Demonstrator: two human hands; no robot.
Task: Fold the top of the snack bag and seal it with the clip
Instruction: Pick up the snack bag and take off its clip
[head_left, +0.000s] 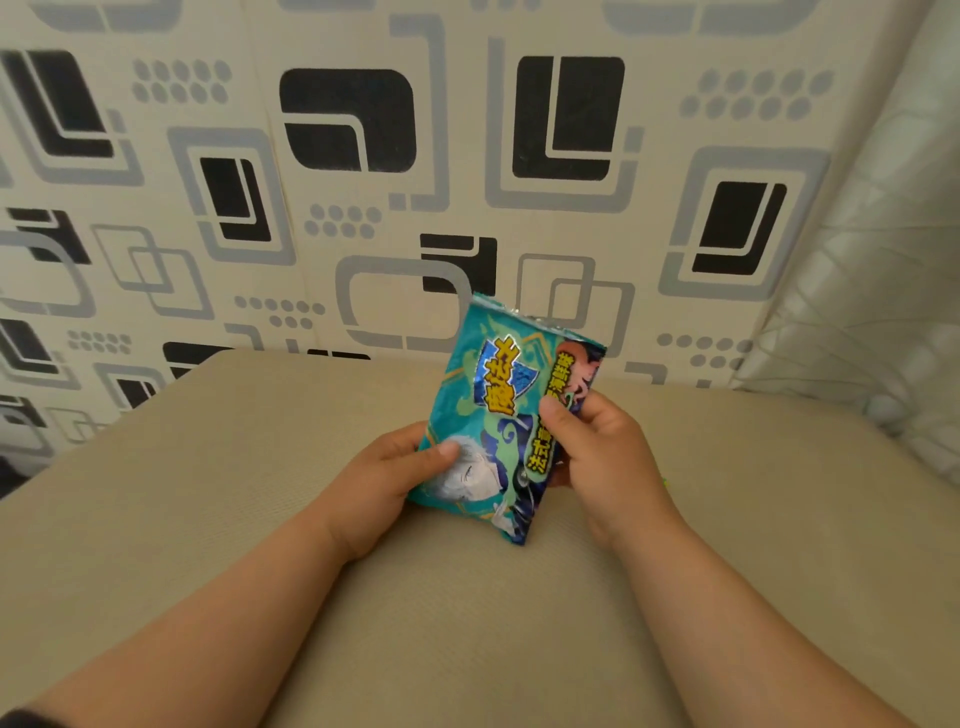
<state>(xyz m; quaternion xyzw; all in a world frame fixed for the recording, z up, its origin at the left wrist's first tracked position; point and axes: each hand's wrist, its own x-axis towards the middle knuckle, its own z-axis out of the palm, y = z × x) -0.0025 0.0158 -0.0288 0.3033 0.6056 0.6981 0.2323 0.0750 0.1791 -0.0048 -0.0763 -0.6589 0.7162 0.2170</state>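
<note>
A teal snack bag (498, 395) with yellow lettering and a cartoon figure stands upright on the beige surface, its silvery top edge pointing away from me and unfolded. My left hand (384, 483) grips the bag's lower left side, thumb on the front. My right hand (597, 452) holds the right edge, thumb pressed on the front. A small yellow-green bit (665, 480) peeks out just behind my right hand; I cannot tell whether it is the clip.
The bag rests on a beige ribbed cushion (260, 519). Behind it runs a wall (363, 156) patterned with black and grey squares. A pale textured curtain or panel (883, 286) stands at the right.
</note>
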